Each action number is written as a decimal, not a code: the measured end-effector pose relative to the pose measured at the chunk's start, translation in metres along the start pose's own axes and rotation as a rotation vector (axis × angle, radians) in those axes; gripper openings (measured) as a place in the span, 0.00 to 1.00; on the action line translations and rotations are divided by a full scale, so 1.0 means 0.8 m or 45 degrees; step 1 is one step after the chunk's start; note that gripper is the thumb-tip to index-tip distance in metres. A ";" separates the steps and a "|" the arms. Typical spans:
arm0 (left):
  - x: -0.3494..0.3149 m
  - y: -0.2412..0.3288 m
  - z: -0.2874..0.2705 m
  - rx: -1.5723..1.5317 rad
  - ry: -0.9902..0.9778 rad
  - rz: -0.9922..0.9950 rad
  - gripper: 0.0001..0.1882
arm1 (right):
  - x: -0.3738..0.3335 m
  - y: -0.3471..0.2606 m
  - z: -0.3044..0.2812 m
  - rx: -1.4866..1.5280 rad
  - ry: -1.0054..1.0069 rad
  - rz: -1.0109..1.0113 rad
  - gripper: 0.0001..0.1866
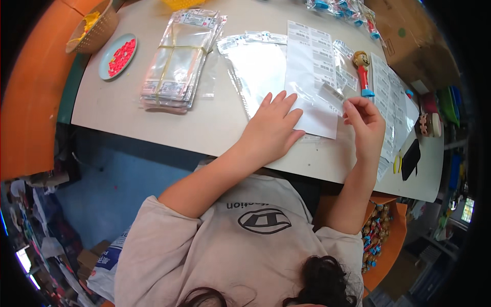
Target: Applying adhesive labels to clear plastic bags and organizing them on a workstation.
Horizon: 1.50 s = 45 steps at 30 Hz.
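Note:
A white sheet of printed labels (309, 74) lies on the table in front of me, its lower part bare of labels. My left hand (272, 127) rests flat with fingers spread, fingertips at the sheet's left edge and over the clear plastic bags (255, 64) fanned out beside it. Between thumb and forefinger, my right hand (365, 125) pinches a small printed sticker label (332, 95), held just above the sheet's right side. More printed clear bags (347, 77) lie right of the sheet, partly covered. Beyond my right hand is a toy figure (362, 71) with a red body and blue base.
A tied bundle of clear bags (176, 66) lies left, near a plate (104, 69) of small pink pieces and a basket (105, 28). More label sheets (386, 102), a black phone-like object (410, 159) and a cardboard box (409, 41) are right. An orange bin (396, 245) holds many toys below.

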<state>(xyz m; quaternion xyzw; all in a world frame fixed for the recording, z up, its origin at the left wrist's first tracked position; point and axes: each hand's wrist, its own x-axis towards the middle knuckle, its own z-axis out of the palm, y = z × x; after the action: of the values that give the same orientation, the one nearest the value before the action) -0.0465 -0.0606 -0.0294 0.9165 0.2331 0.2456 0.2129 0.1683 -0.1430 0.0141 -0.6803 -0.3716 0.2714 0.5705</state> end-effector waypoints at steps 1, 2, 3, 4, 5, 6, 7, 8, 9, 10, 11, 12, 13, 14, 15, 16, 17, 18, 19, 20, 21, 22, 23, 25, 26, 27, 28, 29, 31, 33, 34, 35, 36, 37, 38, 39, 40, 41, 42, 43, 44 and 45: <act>-0.004 -0.001 0.000 -0.041 0.032 0.019 0.22 | 0.006 -0.004 0.000 -0.018 -0.040 0.025 0.08; -0.006 -0.002 0.000 -0.082 0.063 0.039 0.20 | 0.012 -0.010 0.000 -0.023 -0.032 0.032 0.08; -0.007 -0.002 0.000 -0.092 0.055 0.043 0.20 | 0.018 -0.016 0.001 -0.067 -0.041 0.076 0.09; -0.008 -0.001 -0.001 -0.096 0.069 0.061 0.19 | 0.024 -0.019 0.001 -0.110 -0.052 0.119 0.09; -0.008 0.000 -0.002 -0.100 0.082 0.079 0.19 | 0.028 -0.019 0.001 -0.113 -0.043 0.127 0.09; -0.008 0.001 -0.002 -0.109 0.074 0.082 0.19 | 0.032 -0.018 0.001 -0.065 -0.064 0.156 0.09; -0.008 0.001 -0.002 -0.100 0.082 0.082 0.18 | 0.036 -0.017 0.001 -0.015 -0.085 0.182 0.09; -0.007 0.002 -0.002 -0.092 0.088 0.082 0.18 | 0.040 -0.015 0.001 -0.016 -0.077 0.189 0.09; -0.007 0.003 -0.004 -0.099 0.079 0.085 0.18 | 0.043 -0.012 0.002 0.012 -0.127 0.219 0.09; -0.006 0.003 -0.007 -0.095 0.069 0.055 0.18 | 0.045 -0.010 0.003 0.043 -0.176 0.251 0.09; -0.005 0.005 -0.009 -0.090 0.057 0.024 0.19 | 0.047 -0.011 0.005 0.045 -0.164 0.260 0.09; -0.003 0.007 -0.010 -0.097 0.044 0.030 0.19 | 0.049 -0.013 0.007 0.003 -0.229 0.288 0.09; -0.001 0.008 -0.012 -0.083 0.041 0.011 0.18 | 0.050 -0.014 0.009 -0.038 -0.288 0.316 0.08; 0.000 0.010 -0.012 -0.070 0.038 -0.008 0.18 | 0.051 -0.011 0.012 -0.035 -0.270 0.327 0.08; 0.000 0.011 -0.012 -0.080 0.021 0.005 0.18 | 0.053 -0.007 0.014 -0.034 -0.313 0.327 0.08; 0.002 0.012 -0.012 -0.042 0.002 -0.009 0.19 | 0.055 -0.005 0.015 -0.034 -0.352 0.326 0.07; 0.003 0.013 -0.012 -0.004 -0.017 -0.021 0.19 | 0.055 -0.003 0.016 -0.032 -0.326 0.338 0.07; 0.003 0.013 -0.010 -0.019 -0.035 -0.001 0.19 | 0.055 -0.001 0.018 -0.011 -0.331 0.363 0.07; 0.001 0.014 -0.008 0.011 -0.009 -0.013 0.20 | 0.055 0.001 0.017 0.009 -0.340 0.388 0.07; 0.000 0.014 -0.007 0.041 0.019 -0.024 0.20 | 0.055 0.000 0.013 0.008 -0.315 0.401 0.07; 0.001 0.013 -0.007 0.024 0.003 -0.008 0.20 | 0.057 -0.003 0.007 0.109 -0.232 0.360 0.07; 0.001 0.013 -0.007 0.031 0.038 -0.020 0.21 | 0.057 -0.004 0.000 0.205 -0.147 0.319 0.07; 0.001 0.013 -0.006 0.037 0.073 -0.033 0.21 | 0.058 -0.002 -0.009 0.327 -0.017 0.284 0.08; 0.003 0.013 -0.006 0.037 0.055 -0.014 0.22 | 0.061 0.003 -0.030 0.428 0.091 0.268 0.09; 0.004 0.012 -0.005 0.058 0.052 -0.009 0.22 | 0.061 0.004 -0.039 0.537 0.173 0.240 0.09; 0.005 0.012 -0.004 0.037 0.042 0.007 0.22 | 0.059 0.007 -0.044 0.560 0.187 0.231 0.11; 0.005 0.012 -0.004 0.054 0.039 -0.011 0.22 | 0.057 0.010 -0.045 0.554 0.204 0.232 0.11; 0.005 0.013 -0.004 0.072 0.037 -0.028 0.22 | 0.055 0.012 -0.043 0.561 0.183 0.261 0.11; 0.005 0.012 -0.006 0.068 0.032 -0.025 0.22 | 0.052 0.004 -0.028 0.525 0.162 0.283 0.10; 0.006 0.015 -0.008 0.075 0.033 -0.030 0.22 | 0.052 0.001 -0.027 0.490 0.112 0.290 0.10; 0.006 0.015 -0.010 0.074 0.001 -0.030 0.23 | 0.054 -0.002 -0.026 0.459 0.054 0.297 0.10; 0.007 0.015 -0.012 0.076 -0.031 -0.031 0.23 | 0.056 -0.006 -0.026 0.465 0.048 0.293 0.10; 0.009 0.015 -0.013 0.085 -0.028 -0.035 0.23 | 0.058 -0.011 -0.028 0.433 0.040 0.295 0.09; 0.010 0.017 -0.015 0.073 -0.067 -0.029 0.24 | 0.059 -0.017 -0.028 0.404 0.025 0.300 0.09; 0.012 0.019 -0.018 0.061 -0.106 -0.025 0.25 | 0.062 -0.022 -0.027 0.413 0.009 0.302 0.09; 0.014 0.021 -0.021 0.073 -0.104 -0.040 0.25 | 0.065 -0.027 -0.027 0.365 -0.028 0.310 0.09; 0.018 0.024 -0.023 0.066 -0.133 -0.046 0.25 | 0.069 -0.031 -0.026 0.316 -0.068 0.317 0.09; 0.023 0.026 -0.024 0.058 -0.162 -0.053 0.26 | 0.074 -0.033 -0.024 0.322 -0.090 0.320 0.09; 0.027 0.027 -0.024 0.068 -0.159 -0.073 0.26 | 0.078 -0.034 -0.021 0.306 -0.100 0.315 0.09; 0.030 0.027 -0.022 0.051 -0.171 -0.084 0.25 | 0.082 -0.034 -0.018 0.291 -0.112 0.310 0.09; 0.033 0.027 -0.022 0.033 -0.184 -0.096 0.23 | 0.085 -0.032 -0.015 0.297 -0.136 0.316 0.09; 0.037 0.029 -0.022 0.043 -0.182 -0.119 0.23 | 0.087 -0.029 -0.011 0.282 -0.142 0.348 0.09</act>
<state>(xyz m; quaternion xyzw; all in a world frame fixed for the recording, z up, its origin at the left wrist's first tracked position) -0.0257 -0.0584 0.0069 0.9233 0.2639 0.1653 0.2247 0.2112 -0.0900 0.0423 -0.6413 -0.2746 0.4229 0.5784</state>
